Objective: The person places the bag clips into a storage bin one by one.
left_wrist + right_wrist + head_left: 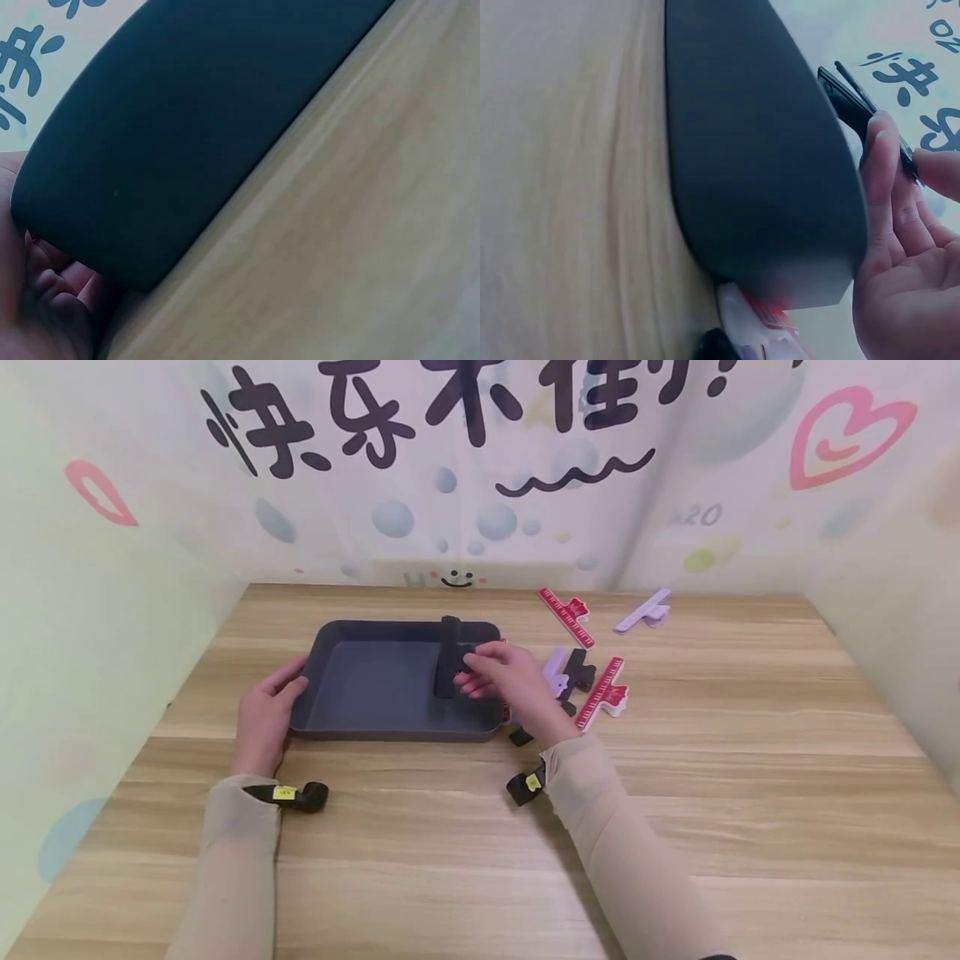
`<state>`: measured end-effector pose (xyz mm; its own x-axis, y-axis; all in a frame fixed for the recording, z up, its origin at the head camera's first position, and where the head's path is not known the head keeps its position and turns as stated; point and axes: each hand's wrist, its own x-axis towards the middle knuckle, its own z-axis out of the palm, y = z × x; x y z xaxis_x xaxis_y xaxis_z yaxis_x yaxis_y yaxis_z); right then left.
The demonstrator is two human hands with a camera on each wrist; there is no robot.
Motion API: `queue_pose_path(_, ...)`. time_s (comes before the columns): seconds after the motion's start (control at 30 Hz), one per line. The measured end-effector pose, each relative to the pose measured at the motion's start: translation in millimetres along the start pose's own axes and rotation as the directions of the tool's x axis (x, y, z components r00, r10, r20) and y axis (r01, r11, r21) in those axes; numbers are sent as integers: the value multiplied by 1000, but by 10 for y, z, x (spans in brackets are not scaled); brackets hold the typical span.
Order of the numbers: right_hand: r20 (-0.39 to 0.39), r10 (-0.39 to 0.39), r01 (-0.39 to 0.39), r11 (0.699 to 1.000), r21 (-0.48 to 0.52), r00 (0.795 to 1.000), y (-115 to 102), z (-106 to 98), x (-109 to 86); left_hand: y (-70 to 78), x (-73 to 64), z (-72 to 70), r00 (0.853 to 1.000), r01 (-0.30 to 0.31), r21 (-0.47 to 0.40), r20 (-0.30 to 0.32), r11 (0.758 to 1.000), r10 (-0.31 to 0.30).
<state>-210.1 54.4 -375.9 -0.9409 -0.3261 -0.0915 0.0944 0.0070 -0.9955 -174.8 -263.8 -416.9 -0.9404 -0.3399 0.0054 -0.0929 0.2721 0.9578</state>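
A dark grey rectangular baking tray [375, 681] lies flat on the wooden table. At its left end, my left hand [262, 718] holds the rim, thumb on top; in the left wrist view curled fingers [71, 285] show beside the tray's outer wall [172, 135]. My right hand [517, 681] pinches a black clip [448, 660] by its handle above the tray's right part. The right wrist view shows that black clip [847, 97] between thumb and fingers, above the rim; I cannot tell whether it touches the tray.
Right of the tray lie a red ruler-patterned clip [600, 693], a purple clip [555, 672] and a black clip [579, 672], close together. Farther back are another red clip [567, 618] and a purple one [645, 612]. A printed cloth [420, 543] hangs behind the table.
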Motion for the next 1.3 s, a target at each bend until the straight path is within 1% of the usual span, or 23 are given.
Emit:
queue_pose_path(0.13, -9, -3, 3, 1000, -24, 1000, 41, 22, 23, 11, 10, -11, 1000, 14, 14, -1, 1000, -14)
queue_pose_path(0.27, -21, -24, 22, 997, -73, 999, 57, 19, 53, 56, 41, -18, 1000, 6, 11, 6, 1000, -6)
queue_pose_path(0.37, -23, -28, 25, 990, -135, 999, 60, 26, 68, 75, 49, -16, 1000, 1, -5, 20, 1000, -1)
queue_pose_path(0.43, -16, -33, 30, 979, -204, 999, 62, 43, 69, 75, 40, -23, 1000, 8, -1, 21, 1000, -8)
queue_pose_path(0.5, -3, -45, 42, 959, -279, 999, 63, 70, 68, 68, 27, -37, 1000, 18, 1, 16, 1000, -18)
queue_pose_path(0.6, 25, -70, 74, 918, -390, 997, 63, 111, 63, 57, 9, -69, 999, 33, 17, 11, 999, -33)
queue_pose_path(0.67, 43, -79, 90, 897, -432, 996, 68, 130, 63, 54, 3, -84, 999, 37, 17, 11, 999, -37)
queue_pose_path(0.77, 54, -86, 101, 884, -456, 995, 81, 133, 63, 47, 5, -82, 1000, 30, 14, 8, 999, -30)
queue_pose_path(0.87, 40, -86, 95, 883, -461, 995, 91, 117, 55, 33, 10, -59, 1000, 20, 18, 6, 1000, -20)
queue_pose_path(0.93, 34, -88, 93, 872, -481, 996, 94, 108, 48, 24, 9, -42, 1000, 15, 17, 8, 1000, -16)
queue_pose_path(1.03, 43, -95, 104, 838, -535, 995, 90, 112, 37, 16, 4, -36, 1000, 18, 12, 10, 1000, -18)
queue_pose_path(1.23, 72, -115, 133, 747, -651, 991, 90, 143, 16, 12, 7, -22, 1000, 16, 1, 15, 1000, -16)
queue_pose_path(1.3, 77, -118, 139, 726, -673, 990, 95, 147, 9, 3, 11, -11, 1000, 16, -3, 15, 1000, -16)
